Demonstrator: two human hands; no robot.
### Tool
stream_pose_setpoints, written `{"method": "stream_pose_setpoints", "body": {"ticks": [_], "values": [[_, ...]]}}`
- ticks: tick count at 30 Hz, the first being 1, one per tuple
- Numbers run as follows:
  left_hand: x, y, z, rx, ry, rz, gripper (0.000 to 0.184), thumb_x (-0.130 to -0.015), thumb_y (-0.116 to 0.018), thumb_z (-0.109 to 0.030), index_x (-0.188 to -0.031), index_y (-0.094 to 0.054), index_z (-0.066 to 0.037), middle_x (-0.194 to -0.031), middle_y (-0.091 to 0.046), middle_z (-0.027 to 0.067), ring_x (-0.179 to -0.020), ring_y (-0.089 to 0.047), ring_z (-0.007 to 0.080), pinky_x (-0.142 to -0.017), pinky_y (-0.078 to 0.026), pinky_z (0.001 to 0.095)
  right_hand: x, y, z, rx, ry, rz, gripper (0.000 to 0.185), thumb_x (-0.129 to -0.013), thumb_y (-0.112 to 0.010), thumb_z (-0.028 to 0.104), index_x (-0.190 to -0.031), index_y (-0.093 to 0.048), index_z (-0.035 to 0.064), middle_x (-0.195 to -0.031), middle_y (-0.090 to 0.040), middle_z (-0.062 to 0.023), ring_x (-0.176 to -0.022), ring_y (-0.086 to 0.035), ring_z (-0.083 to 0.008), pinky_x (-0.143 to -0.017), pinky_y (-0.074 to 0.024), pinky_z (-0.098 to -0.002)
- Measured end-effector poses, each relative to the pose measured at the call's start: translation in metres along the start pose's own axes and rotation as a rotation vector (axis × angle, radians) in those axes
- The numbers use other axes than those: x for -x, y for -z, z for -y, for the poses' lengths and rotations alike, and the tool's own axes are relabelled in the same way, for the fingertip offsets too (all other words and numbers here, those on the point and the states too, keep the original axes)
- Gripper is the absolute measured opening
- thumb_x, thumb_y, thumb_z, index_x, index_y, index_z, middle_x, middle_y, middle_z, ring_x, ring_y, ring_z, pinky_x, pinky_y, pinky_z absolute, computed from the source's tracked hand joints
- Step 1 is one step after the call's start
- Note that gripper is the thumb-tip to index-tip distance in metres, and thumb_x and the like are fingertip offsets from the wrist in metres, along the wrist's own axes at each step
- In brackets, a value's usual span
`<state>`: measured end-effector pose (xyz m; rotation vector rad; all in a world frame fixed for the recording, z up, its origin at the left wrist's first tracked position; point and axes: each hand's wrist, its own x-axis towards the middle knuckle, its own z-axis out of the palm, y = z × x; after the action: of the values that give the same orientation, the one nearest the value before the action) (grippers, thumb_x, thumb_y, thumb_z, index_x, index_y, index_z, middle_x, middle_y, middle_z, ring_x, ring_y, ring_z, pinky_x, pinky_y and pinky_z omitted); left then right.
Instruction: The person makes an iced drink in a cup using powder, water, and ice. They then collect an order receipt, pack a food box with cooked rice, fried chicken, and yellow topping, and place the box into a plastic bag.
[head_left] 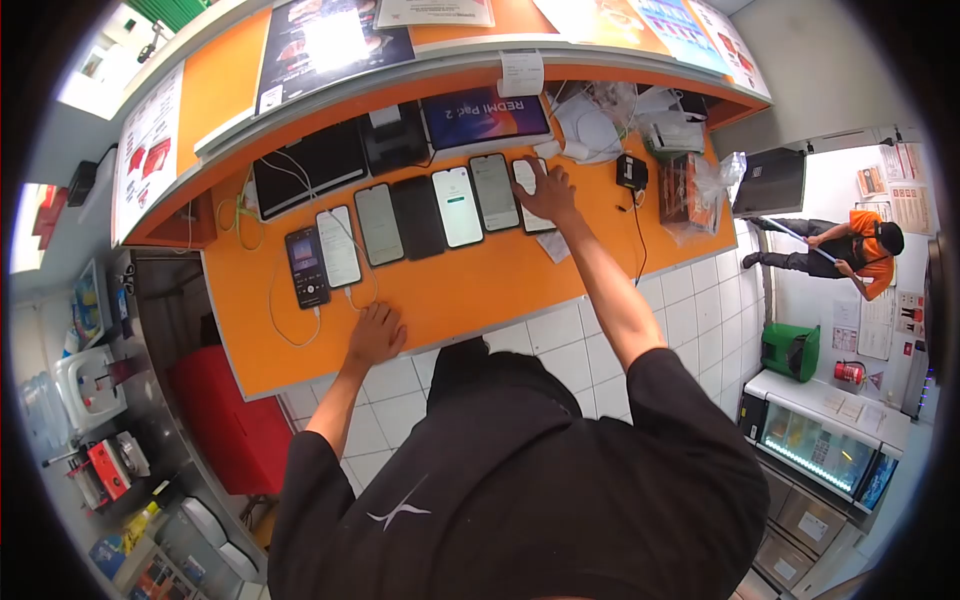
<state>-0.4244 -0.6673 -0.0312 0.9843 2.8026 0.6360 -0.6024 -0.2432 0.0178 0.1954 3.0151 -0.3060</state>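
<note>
The single view looks from the wearer's head, facing forward and steeply down past the black shirt [540, 490], which fills the bottom middle of the frame, to the desk [440, 298] close ahead in the upper middle. Its very wide lens (the corners go black and straight edges bow) also takes in the red cabinet [225, 420] at left and, farther off, the lit cooler [815, 448] at right.

Right hand [550, 198] partly hiding the underlying phone [533, 219]; print on the neighbouring phone [494, 190] too small to read from here.
</note>
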Motion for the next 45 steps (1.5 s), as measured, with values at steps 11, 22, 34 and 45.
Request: {"method": "stream_pose_setpoints", "body": {"ticks": [11,22,34,45], "values": [[0.006,-0.006,0.000,-0.022,-0.017,-0.005,0.022,-0.085,-0.064,-0.025,-0.094,-0.058,-0.006,-0.098,-0.053,0.0151,-0.096,-0.050,0.0349,-0.085,-0.040,0.0482,0.033,-0.014,-0.042,-0.214,0.152,-0.045,0.045,-0.090,-0.068,0.040,-0.132,-0.060,0.0257,-0.120,-0.054,-0.0236,-0.112,-0.053,-0.0455,-0.093,-0.0474,-0.0559],[-0.023,-0.033,-0.060,0.012,0.259,-0.230,0.010,-0.087,-0.063,-0.017,-0.089,-0.058,-0.008,-0.092,-0.053,0.0126,-0.090,-0.050,0.0328,-0.080,-0.038,0.0464,-0.004,0.012,-0.070,-0.495,0.271,0.181,0.050,-0.084,-0.050,0.006,-0.134,-0.049,0.0066,-0.123,-0.057,-0.0262,-0.113,-0.054,-0.0440,-0.095,-0.0452,-0.0530],[-0.172,0.029,-0.053,0.392,0.257,-0.590,0.004,-0.091,-0.061,-0.007,-0.093,-0.064,-0.005,-0.093,-0.063,0.0106,-0.092,-0.060,0.0325,-0.082,-0.043,0.0435,-0.025,0.027,-0.029,-0.444,0.482,-0.106,0.019,-0.079,-0.062,0.005,-0.099,-0.062,0.0022,-0.100,-0.061,-0.0184,-0.093,-0.059,-0.0375,-0.085,-0.0487,-0.0483],[-0.242,0.087,0.107,-0.076,0.683,-0.596,0.056,-0.084,-0.061,-0.012,-0.138,-0.045,-0.009,-0.128,-0.059,0.0196,-0.110,-0.056,0.0450,-0.093,-0.048,0.0533,-0.172,-0.009,0.167,-0.777,0.572,0.105,0.036,-0.092,-0.064,0.021,-0.121,-0.062,0.0017,-0.115,-0.066,-0.0214,-0.105,-0.064,-0.0335,-0.095,-0.0493,-0.0414]]}}
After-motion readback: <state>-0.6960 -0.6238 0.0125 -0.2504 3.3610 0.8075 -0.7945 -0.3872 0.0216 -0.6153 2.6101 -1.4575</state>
